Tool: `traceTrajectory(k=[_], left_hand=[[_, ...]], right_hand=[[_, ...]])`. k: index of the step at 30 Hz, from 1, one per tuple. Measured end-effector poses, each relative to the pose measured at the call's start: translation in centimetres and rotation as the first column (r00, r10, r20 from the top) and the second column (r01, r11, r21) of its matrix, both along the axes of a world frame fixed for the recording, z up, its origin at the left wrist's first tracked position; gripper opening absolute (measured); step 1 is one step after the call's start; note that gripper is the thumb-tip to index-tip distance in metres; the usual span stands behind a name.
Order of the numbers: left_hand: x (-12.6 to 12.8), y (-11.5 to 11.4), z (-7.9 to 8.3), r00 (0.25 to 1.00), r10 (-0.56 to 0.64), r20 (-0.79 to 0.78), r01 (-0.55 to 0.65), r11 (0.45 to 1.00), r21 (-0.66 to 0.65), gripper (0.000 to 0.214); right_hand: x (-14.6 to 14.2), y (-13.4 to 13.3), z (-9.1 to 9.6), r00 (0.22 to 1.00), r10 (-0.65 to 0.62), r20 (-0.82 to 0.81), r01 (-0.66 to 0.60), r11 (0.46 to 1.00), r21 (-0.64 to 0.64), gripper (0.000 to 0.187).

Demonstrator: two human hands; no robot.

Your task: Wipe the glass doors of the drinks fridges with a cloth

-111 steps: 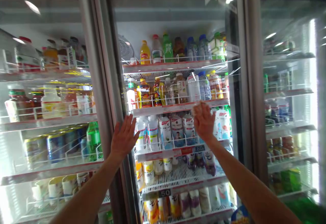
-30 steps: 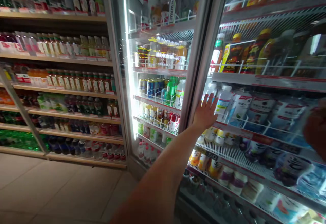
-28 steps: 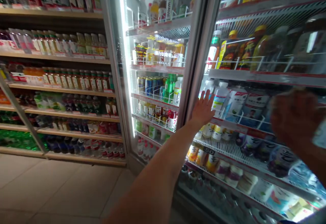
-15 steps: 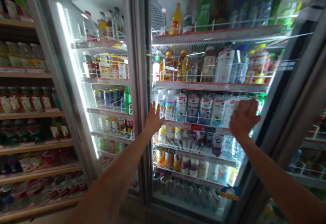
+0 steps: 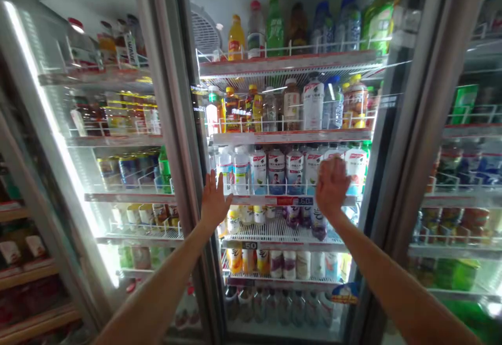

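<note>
Both my arms reach forward in front of a lit drinks fridge. My left hand [image 5: 215, 198] is raised with its fingers stretched out and holds nothing; it is in front of the left side of the middle section, near the metal door frame [image 5: 172, 99]. My right hand [image 5: 332, 185] is up too, slightly blurred, its fingers raised and nothing visible in them. It covers part of a row of white-labelled bottles [image 5: 295, 170]. Whether either hand touches the glass, I cannot tell. Below the row hangs a price strip [image 5: 274, 200].
Upper shelves carry an orange bottle [image 5: 236, 39], a green bottle [image 5: 275, 29] and several others. Small bottles stand on a lower wire shelf [image 5: 270, 280]. A blue sticker [image 5: 345, 293] is low on the right. Another fridge section with cans [image 5: 131, 170] lies left, and more drinks are on the right.
My view has turned right, bringing more of the right-hand fridge section in. My right hand has moved left across the bottle row, closer to my left hand. Both hands stay raised.
</note>
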State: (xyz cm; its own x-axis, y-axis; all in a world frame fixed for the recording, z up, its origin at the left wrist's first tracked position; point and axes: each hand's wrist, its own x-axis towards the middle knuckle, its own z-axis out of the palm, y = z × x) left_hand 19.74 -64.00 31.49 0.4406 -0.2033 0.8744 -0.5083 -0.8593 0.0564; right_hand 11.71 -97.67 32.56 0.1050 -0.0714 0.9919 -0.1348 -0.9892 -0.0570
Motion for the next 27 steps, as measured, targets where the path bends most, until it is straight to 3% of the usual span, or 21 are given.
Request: traceTrajectory(k=[3, 4, 6, 8, 10, 12, 13, 16, 19, 22, 25, 27], left_hand=[[0.2, 0.0, -0.3, 0.999, -0.003, 0.046, 0.003, 1.0, -0.002, 0.071], [0.3, 0.1, -0.5, 0.998, -0.008, 0.058, 0.008, 1.0, 0.008, 0.071], [0.5, 0.5, -0.7, 0.997, -0.024, 0.076, 0.021, 0.999, 0.033, 0.07], [0.7, 0.8, -1.0, 0.996, -0.041, 0.085, 0.037, 0.998, 0.05, 0.071], [0.9, 1.0, -1.2, 0.994, -0.054, 0.091, 0.049, 0.997, 0.052, 0.072], [1.0, 1.0, -1.3, 0.993, -0.055, 0.101, 0.05, 0.997, 0.05, 0.073], [1.0, 1.0, -1.3, 0.993, -0.052, 0.109, 0.047, 0.998, 0.051, 0.073], [1.1, 1.3, -1.3, 0.99, -0.049, 0.135, 0.04, 0.997, 0.072, 0.073], [1.2, 2.0, -1.4, 0.985, -0.064, 0.158, 0.044, 0.991, 0.124, 0.073], [1.4, 2.8, -1.5, 0.984, -0.078, 0.161, 0.05, 0.984, 0.172, 0.071], [1.4, 3.0, -1.6, 0.986, -0.084, 0.145, 0.058, 0.982, 0.179, 0.072], [1.4, 2.9, -1.7, 0.986, -0.079, 0.143, 0.055, 0.984, 0.168, 0.073]], right_hand=[[1.4, 6.4, -1.5, 0.984, 0.088, -0.152, -0.118, 0.972, -0.202, 0.047], [1.6, 7.2, -1.9, 0.973, 0.116, -0.2, -0.164, 0.956, -0.245, 0.046], [1.2, 6.5, -1.9, 0.964, 0.142, -0.223, -0.196, 0.949, -0.246, 0.046], [0.5, 3.4, -1.3, 0.988, 0.107, -0.115, -0.121, 0.986, -0.117, 0.048], [-0.1, 0.5, -0.2, 0.999, 0.022, 0.034, -0.026, 0.995, 0.101, 0.052], [0.1, 0.2, 0.5, 0.995, -0.031, 0.095, 0.009, 0.975, 0.224, 0.055], [0.4, 1.3, 0.5, 0.996, -0.025, 0.086, 0.006, 0.976, 0.217, 0.054], [2.0, 7.8, -0.6, 0.996, 0.077, -0.041, -0.078, 0.997, -0.011, 0.048], [2.7, 12.2, -2.3, 0.968, 0.161, -0.192, -0.209, 0.941, -0.265, 0.046], [1.9, 9.4, -2.3, 0.973, 0.153, -0.17, -0.196, 0.942, -0.272, 0.049], [1.1, 4.2, -0.6, 0.996, 0.07, 0.053, -0.07, 0.998, -0.009, 0.054], [1.3, 3.5, 0.4, 0.99, 0.015, 0.142, -0.033, 0.992, 0.124, 0.055]])
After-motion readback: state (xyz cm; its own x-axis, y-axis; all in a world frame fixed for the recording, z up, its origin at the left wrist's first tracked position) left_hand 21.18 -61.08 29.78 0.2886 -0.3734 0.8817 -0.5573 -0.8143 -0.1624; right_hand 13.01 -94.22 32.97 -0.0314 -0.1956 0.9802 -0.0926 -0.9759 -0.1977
